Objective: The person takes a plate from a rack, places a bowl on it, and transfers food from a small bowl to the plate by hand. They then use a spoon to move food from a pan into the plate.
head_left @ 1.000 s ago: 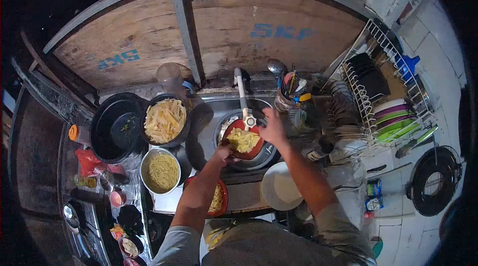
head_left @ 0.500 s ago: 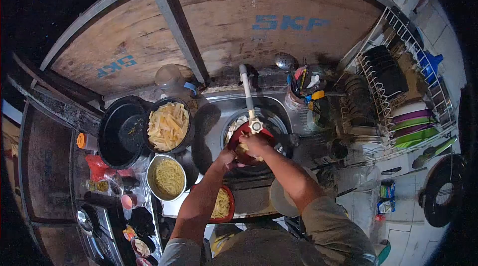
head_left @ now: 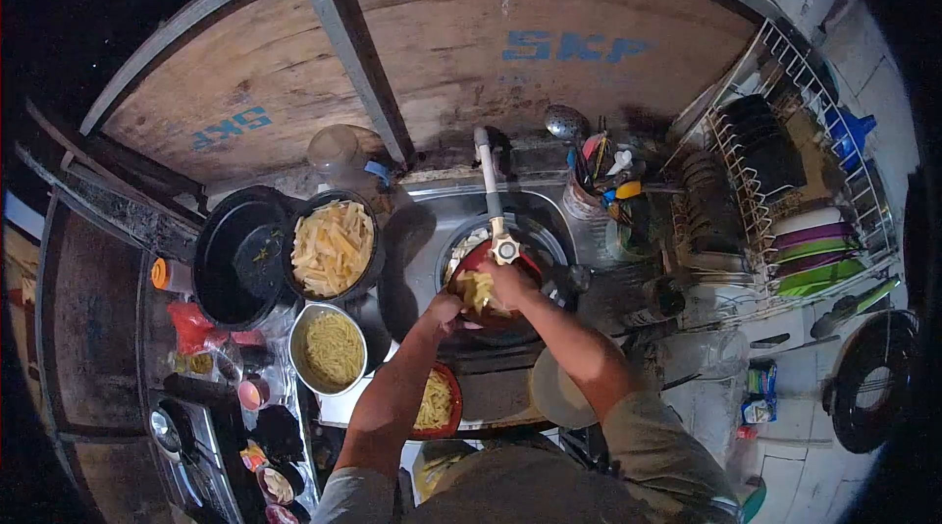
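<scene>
Over the sink basin, a red bowl (head_left: 528,262) is tilted under the white tap (head_left: 505,249). My left hand (head_left: 446,310) grips the bowl's left rim with closed fingers. Inside the bowl my right hand (head_left: 507,285) is at the pale yellow cut pieces (head_left: 478,290); its fingers are partly hidden among them. Beneath the red bowl sits a dark round basin (head_left: 549,235) with whitish pieces at its left edge.
Left of the sink are a black pot of cut strips (head_left: 334,247), an empty black basin (head_left: 240,259) and a metal pot of thin strips (head_left: 332,349). A red-rimmed bowl (head_left: 457,406) stands near my body. A dish rack (head_left: 785,200) is at right.
The yellow pieces in the red bowl show more, bunched toward its left side. My right hand has shifted slightly. The camera view has moved a little.
</scene>
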`<state>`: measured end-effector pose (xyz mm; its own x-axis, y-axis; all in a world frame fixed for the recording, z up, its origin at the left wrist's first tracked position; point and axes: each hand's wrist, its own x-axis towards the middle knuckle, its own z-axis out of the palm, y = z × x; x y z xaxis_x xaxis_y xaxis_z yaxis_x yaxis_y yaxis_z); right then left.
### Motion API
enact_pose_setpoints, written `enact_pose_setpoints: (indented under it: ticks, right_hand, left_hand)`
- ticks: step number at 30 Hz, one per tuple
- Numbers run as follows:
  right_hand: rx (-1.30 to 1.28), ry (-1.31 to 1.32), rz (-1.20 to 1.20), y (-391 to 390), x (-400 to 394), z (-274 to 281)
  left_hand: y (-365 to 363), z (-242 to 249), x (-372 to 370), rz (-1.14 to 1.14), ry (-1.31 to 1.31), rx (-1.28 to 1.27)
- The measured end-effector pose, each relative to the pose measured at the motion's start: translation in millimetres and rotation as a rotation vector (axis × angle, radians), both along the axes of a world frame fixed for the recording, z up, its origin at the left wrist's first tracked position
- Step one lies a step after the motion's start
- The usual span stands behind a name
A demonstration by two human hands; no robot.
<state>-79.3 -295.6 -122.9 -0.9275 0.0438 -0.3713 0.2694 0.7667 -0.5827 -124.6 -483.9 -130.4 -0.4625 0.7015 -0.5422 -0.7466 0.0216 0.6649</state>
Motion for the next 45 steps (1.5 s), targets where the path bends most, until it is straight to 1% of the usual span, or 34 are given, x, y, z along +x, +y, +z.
enact_pose_setpoints:
  ticks: [2,3,5,7,9,11,12,14,15,16,17,18,19,20,21,22,23,25,27,28,29,30,32,33,34,36,37,38,40,41,44,45]
  right_hand:
    - [0.042,0.025,-0.024,4,-1,-10]
    - [0.041,-0.117,-0.056,2,-6,-8]
    - [0.28,0.191,0.09,1,6,-5]
    - [0.352,0.303,0.06,-7,13,14]
    - [0.249,0.214,-0.148,-31,13,35]
    - [0.344,0.142,-0.09,-45,10,32]
    - [0.389,0.103,-0.064,-50,11,30]
    - [0.375,0.087,0.115,-43,12,29]
    - [0.388,0.098,0.183,-38,12,24]
    - [0.402,0.108,0.252,-37,11,37]
    - [0.441,0.137,0.27,-31,15,52]
    - [0.374,0.15,0.235,-25,16,45]
    - [0.309,0.165,0.2,-15,14,29]
    - [0.241,0.176,0.163,-3,14,6]
    - [0.273,0.327,0.169,5,16,-15]
    - [0.314,0.477,0.17,10,18,-25]
    - [0.205,0.467,0.083,14,18,-34]
    - [0.142,0.427,-0.15,14,12,-34]
    - [0.229,0.36,-0.443,3,-2,-39]
    - [-0.107,0.276,-0.647,1,-7,-55]
    - [-0.448,0.185,-0.837,2,-17,-84]
    - [-0.794,0.086,-1.013,4,-27,-107]
    - [-0.37,0.148,-0.997,4,-35,-132]
    - [-0.159,0.177,-0.979,3,-37,-137]
    - [-0.403,0.151,-1.066,0,-36,-121]
    - [-0.899,0.088,-1.21,-7,-34,-89]
    - [-1.258,0.146,-1.134,7,-37,-169]
    - [-1.303,0.166,-1.163,2,-34,-148]
    - [-1.392,0.213,-1.224,-12,-20,-68]
    - [-1.425,0.178,-1.234,-13,-17,-59]
    - [-1.292,0.188,-1.146,-6,-12,-59]
    - [-1.221,0.186,-1.112,-2,-8,-55]
  left_hand:
    - [-5,-2,-3,-0.017,-0.041,-0.067]
    - [-9,-7,-5,-0.023,-0.047,-0.018]
    - [-13,-16,-8,-0.034,-0.06,0.083]
    - [-11,-8,-7,0.009,-0.069,0.063]
    - [-9,1,-5,0.019,-0.074,0.026]
    - [-7,9,-4,0.0,-0.075,-0.025]
    - [-8,12,-4,-0.009,-0.074,0.005]
    - [-12,18,-5,-0.027,-0.074,0.07]
    - [-15,20,-8,-0.09,0.038,0.043]
    - [-19,25,-11,-0.152,0.149,0.016]
    - [-21,30,-11,-0.156,0.187,-0.037]
    - [-23,38,-10,-0.161,0.223,-0.09]
    - [-19,61,-5,-0.107,0.19,-0.164]
    - [-19,60,-4,-0.075,0.153,-0.145]
    - [-19,59,-2,-0.042,0.116,-0.125]
    - [-19,39,-6,-0.029,0.08,-0.009]
    - [-20,19,-9,-0.015,0.044,0.107]
    - [-19,12,-12,-0.038,0.085,-0.121]
    - [-17,4,-12,0.01,0.078,-0.17]
    - [-17,-6,-8,0.07,0.048,-0.103]
    - [-17,-12,-6,0.129,0.019,-0.035]
    - [-18,-13,-7,0.132,0.026,-0.03]
    - [-20,-16,-5,0.142,0.037,-0.021]
    - [-21,-24,-4,0.103,0.15,-0.019]
    - [-20,-29,-4,0.065,0.265,-0.016]
    - [-21,-31,-6,0.06,0.254,-0.014]
    - [-18,-7,-6,0.093,0.126,-0.012]
    - [-17,6,-6,0.126,-0.003,-0.009]
    - [-18,5,-8,0.117,-0.013,-0.03]
    - [-17,5,-8,0.111,-0.019,-0.039]
    - [-14,-15,-11,0.083,0.029,-0.038]
    - [-13,-9,-11,0.084,0.029,-0.069]
